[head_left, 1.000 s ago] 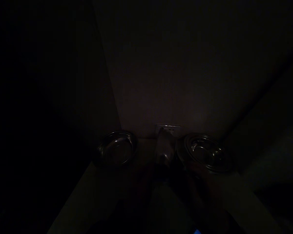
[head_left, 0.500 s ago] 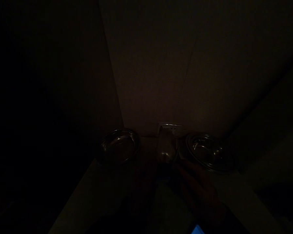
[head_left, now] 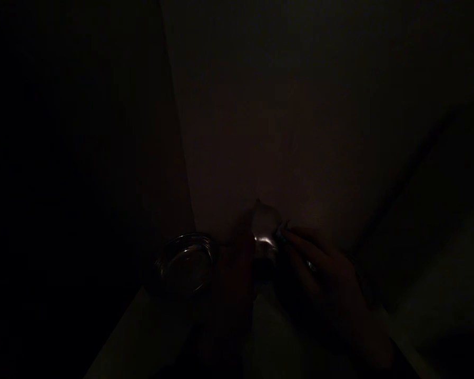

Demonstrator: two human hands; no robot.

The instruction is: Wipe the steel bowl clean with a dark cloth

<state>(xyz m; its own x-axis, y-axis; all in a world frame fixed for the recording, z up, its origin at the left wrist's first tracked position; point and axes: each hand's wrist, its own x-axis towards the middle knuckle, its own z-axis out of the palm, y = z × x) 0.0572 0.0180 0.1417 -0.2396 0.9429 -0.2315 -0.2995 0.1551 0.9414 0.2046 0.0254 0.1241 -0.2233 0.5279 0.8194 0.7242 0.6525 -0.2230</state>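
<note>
The scene is very dark. A small shiny metal object point(head_left: 264, 234), perhaps a cup or lid, is raised at the centre in front of a wall. My right hand point(head_left: 324, 273), with a ring on one finger, reaches in from the lower right and its fingertips close on the object's right side. My left hand point(head_left: 233, 268) is only a dim shape against the object's left side; its fingers cannot be made out. A round steel bowl point(head_left: 185, 260) sits just left of my left hand on a pale counter point(head_left: 142, 337).
A plain wall point(head_left: 284, 121) rises right behind the counter, with a corner edge running up on the left. Everything to the far left and right is in darkness.
Both hands have risen with the shiny object, which now sits higher against the wall. The steel bowl on the right is now hidden behind my right hand. The view has tilted up slightly.
</note>
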